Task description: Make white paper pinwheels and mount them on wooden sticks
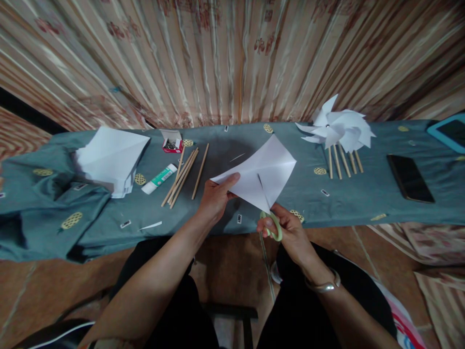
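"Nearest item?"
"Right hand, fingers closed through the handles of green-handled scissors."
"Left hand?"
"Pinching the left corner of a white paper sheet, over the surface; blades at its near corner."
"Handling?"
"Judged light, flexible, easily creased or torn. Hold flat by an edge, clear of the blades."
"Beyond?"
"Paper pinwheels, far right."

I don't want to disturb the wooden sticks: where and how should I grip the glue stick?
I'd pinch the glue stick across its narrow width at the labelled middle, reaching down from the near-left side. It lies flat on a slant, its far-right end close to the bunched wooden sticks.
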Demonstrator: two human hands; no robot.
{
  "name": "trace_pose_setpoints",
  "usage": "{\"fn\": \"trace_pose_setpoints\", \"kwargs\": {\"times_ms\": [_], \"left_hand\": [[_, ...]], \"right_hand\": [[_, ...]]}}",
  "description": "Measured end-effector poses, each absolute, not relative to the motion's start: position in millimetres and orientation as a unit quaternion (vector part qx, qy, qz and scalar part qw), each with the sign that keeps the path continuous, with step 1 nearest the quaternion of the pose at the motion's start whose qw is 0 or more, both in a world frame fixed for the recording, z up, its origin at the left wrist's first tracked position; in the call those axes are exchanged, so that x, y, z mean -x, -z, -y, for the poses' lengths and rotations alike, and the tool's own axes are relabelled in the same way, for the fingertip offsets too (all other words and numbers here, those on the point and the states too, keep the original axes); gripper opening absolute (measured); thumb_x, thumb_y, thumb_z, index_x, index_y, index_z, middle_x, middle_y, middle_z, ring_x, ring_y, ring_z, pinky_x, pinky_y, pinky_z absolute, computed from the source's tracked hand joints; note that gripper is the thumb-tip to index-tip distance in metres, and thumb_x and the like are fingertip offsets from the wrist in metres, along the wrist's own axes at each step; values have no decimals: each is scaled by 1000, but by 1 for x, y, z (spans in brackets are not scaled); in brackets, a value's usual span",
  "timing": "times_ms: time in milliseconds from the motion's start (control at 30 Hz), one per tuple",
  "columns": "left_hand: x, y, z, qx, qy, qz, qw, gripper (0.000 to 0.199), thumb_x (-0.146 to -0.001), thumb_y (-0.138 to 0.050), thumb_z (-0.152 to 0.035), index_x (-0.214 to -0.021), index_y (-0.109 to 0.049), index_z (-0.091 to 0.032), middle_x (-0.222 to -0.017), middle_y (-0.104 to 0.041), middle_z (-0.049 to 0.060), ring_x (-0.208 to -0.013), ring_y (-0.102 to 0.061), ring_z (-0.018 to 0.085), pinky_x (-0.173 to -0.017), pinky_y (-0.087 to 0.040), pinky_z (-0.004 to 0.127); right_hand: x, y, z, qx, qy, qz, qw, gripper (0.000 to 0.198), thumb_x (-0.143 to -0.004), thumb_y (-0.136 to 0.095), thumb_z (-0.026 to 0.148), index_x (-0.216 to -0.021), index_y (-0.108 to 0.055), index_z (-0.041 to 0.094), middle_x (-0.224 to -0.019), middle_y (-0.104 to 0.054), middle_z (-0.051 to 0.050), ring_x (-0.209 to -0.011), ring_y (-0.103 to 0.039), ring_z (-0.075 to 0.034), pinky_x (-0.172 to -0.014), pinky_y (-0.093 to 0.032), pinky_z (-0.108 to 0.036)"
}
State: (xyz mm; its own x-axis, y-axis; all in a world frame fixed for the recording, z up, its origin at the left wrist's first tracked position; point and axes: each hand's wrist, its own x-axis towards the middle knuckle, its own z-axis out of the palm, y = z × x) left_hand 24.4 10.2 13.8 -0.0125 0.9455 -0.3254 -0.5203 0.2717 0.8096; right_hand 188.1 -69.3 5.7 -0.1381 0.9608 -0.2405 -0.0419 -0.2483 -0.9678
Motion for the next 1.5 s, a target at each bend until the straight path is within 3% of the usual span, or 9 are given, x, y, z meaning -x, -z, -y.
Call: {"fn": "trace_pose_setpoints", "kwargs": {"times_ms": [367,533,667,867,1000,1133,1333,1433,1500], "left_hand": [[-25,-12,-11,-243,-557,-438,663,37,-50,-92,-34,-72,-71,-13,-69,-73,4,-64,-68,17,-58,-55,26],[-23,-11,-15,-241,-560,-436,662,42,-48,-92,-35,-78,-71,-14,-74,-74,3,-67,-69,18,-61,-56,29],[-12,-14,-26,-243,-586,-434,639,39,-50,-91,-31,-79,-71,-16,-76,-74,2,-70,-70,18,-64,-55,28],[14,-17,-41,-269,-627,-420,598,32,-61,-83,-22,-90,-70,-18,-88,-76,0,-84,-72,18,-77,-55,29],[18,-13,-37,-306,-609,-435,589,29,-57,-84,-24,-83,-73,-17,-86,-77,2,-76,-70,18,-73,-53,29],[11,-7,-25,-367,-491,-482,626,27,-53,-84,-29,-74,-75,-13,-74,-76,6,-66,-67,20,-65,-50,31],[1,-7,-13,-410,-381,-478,676,28,-53,-85,-34,-68,-73,-14,-66,-72,5,-58,-63,18,-58,-45,29],[0,-9,-12,-383,-393,-454,702,39,-55,-87,-44,-75,-74,-13,-76,-75,8,-71,-68,22,-68,-50,32],[-2,-11,-11,-348,-418,-405,736,52,-60,-82,-56,-91,-74,-15,-95,-76,11,-92,-69,28,-80,-53,37]], "right_hand": [[-189,-3,69,507,-624,424,416,49,-70,-76,63,-92,-60,22,-59,-63,3,-48,-54,-11,-47,-44,-23],[-189,-1,73,503,-633,431,400,64,-74,-72,66,-118,-56,22,-64,-67,2,-53,-58,-13,-50,-43,-24],[-195,-1,78,502,-651,429,375,82,-70,-75,67,-133,-50,20,-73,-71,-2,-59,-61,-14,-54,-46,-26],[-234,-7,81,502,-637,459,363,53,-72,-78,59,-108,-71,21,-70,-71,-2,-59,-61,-12,-57,-49,-24],[-253,-8,74,569,-515,430,476,47,-67,-84,52,-104,-72,25,-79,-75,-1,-67,-65,-14,-64,-53,-26],[-249,-8,62,598,-431,421,528,50,-60,-89,44,-104,-70,27,-90,-76,-1,-81,-69,-17,-72,-54,-28],[-231,-3,51,587,-465,432,503,46,-56,-89,43,-93,-70,24,-67,-68,5,-58,-58,-13,-57,-50,-27],[-228,0,48,590,-471,413,510,41,-53,-89,43,-84,-70,23,-66,-68,5,-56,-56,-12,-55,-48,-26],[-229,1,44,596,-457,383,538,41,-51,-89,42,-83,-70,23,-69,-69,4,-57,-57,-12,-57,-49,-27]]}}
